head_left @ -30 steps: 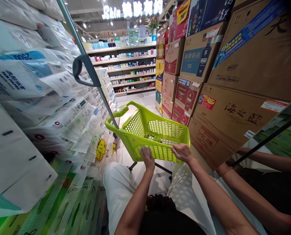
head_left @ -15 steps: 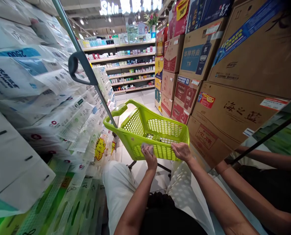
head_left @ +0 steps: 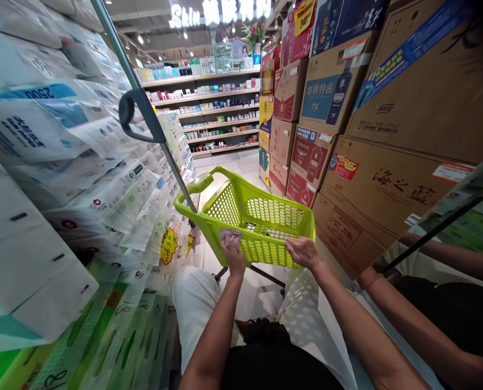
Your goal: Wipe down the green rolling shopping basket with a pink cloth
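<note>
Hands, two, on one green basket (head_left: 265, 216): left hand (head_left: 233, 253) fingers pinching one cloth (head_left: 230, 235), right hand (head_left: 302, 252) gripping rim.

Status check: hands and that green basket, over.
Left hand presses grey cloth on green basket rim. Right hand grips near rim. Basket's inside shows nothing.

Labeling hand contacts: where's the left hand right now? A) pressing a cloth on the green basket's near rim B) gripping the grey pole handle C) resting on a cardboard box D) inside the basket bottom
A: the left hand presses a small grey cloth against the near rim of the green basket, while the right hand grips that rim further right.
</note>
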Action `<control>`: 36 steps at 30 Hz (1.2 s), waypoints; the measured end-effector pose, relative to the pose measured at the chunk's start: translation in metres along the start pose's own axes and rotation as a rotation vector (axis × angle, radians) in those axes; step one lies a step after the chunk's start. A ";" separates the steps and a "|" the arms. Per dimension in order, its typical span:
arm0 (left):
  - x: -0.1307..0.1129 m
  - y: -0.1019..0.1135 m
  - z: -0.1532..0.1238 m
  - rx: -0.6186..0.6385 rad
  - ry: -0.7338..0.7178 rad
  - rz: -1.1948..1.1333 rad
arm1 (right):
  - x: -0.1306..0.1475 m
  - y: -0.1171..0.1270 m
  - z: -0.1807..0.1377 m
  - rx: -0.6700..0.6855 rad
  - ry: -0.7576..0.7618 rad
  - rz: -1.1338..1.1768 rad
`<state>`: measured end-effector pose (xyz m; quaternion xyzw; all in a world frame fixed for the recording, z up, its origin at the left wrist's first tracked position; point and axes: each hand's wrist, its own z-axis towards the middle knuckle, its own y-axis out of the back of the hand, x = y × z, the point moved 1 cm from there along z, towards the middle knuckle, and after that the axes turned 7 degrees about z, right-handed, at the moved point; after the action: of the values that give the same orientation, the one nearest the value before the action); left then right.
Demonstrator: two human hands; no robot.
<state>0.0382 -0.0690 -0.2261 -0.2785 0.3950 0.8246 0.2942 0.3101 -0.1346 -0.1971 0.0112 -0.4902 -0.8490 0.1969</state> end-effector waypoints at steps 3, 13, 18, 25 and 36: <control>0.013 0.021 0.038 -0.220 0.188 0.031 | -0.003 0.001 -0.002 -0.002 0.007 0.001; 0.039 0.020 -0.003 -0.071 0.266 0.000 | -0.007 0.006 0.010 0.037 -0.219 -0.091; 0.022 0.027 0.032 -0.205 0.212 -0.044 | 0.061 -0.018 0.064 -0.025 -0.303 -0.038; 0.018 0.036 0.052 -0.154 0.207 -0.012 | 0.086 -0.049 0.084 -0.107 -0.302 0.036; -0.006 0.052 0.079 -0.256 0.147 -0.051 | 0.026 -0.049 0.075 -0.207 -0.206 0.021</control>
<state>-0.0125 -0.0332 -0.1545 -0.3833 0.2999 0.8378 0.2477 0.2541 -0.0602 -0.1944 -0.1015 -0.4179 -0.8895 0.1546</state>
